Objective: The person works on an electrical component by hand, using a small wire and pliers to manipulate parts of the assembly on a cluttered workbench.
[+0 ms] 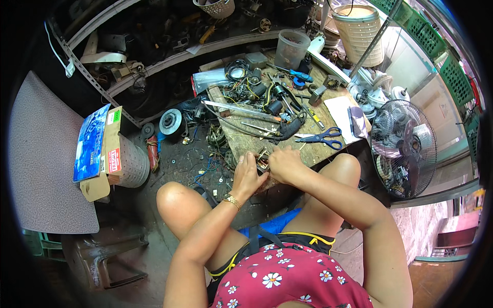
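Note:
At the near edge of a low wooden work table (303,143), my left hand (248,175) closes its fingers round a small metal part (262,158) with brassy and dark bits. My right hand (285,165) is curled in against the same part from the other side, its fingertips mostly hidden. Between them the part shows only in glimpses, so its exact kind is unclear. Scissors (324,139) with dark blue handles lie just beyond my right hand. A dark cable (287,130) and a long metal strip (241,111) lie farther back.
Loose wires and tools, with a blue-handled screwdriver (300,75), crowd the table's far half. A clear plastic tub (292,49) stands behind. At right is a caged fan (404,149); at left, a cardboard box (114,146) on a perforated bin. Scraps litter the floor (177,164).

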Motion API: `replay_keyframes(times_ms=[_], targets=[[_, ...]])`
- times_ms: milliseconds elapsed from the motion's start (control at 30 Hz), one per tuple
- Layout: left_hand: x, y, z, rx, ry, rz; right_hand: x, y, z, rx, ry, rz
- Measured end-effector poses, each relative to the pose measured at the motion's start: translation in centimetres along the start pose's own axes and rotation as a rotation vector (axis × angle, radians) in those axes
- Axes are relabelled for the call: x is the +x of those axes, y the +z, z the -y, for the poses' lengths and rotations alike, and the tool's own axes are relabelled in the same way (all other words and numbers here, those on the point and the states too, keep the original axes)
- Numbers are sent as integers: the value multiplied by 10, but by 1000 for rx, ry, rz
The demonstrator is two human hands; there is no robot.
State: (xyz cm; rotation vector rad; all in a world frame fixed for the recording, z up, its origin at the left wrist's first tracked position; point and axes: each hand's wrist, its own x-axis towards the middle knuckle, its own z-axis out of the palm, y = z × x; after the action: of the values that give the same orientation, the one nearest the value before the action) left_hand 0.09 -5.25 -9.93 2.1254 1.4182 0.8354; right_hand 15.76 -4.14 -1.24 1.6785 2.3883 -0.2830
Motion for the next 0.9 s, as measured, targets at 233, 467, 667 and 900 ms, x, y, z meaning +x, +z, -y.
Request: replay_keyframes(times_ms=[233, 467, 667, 900], targets=[[5, -3, 0, 3, 57, 9, -15, 57, -24, 41, -98, -341], [6, -7, -3, -44, 9, 3, -8, 83, -41, -9, -216, -480], [3, -5, 1, -36, 14, -11, -26, 64, -30, 144, -49, -312], [6, 1, 2, -9, -24, -10, 11, 23, -54, 936, 262, 396]])
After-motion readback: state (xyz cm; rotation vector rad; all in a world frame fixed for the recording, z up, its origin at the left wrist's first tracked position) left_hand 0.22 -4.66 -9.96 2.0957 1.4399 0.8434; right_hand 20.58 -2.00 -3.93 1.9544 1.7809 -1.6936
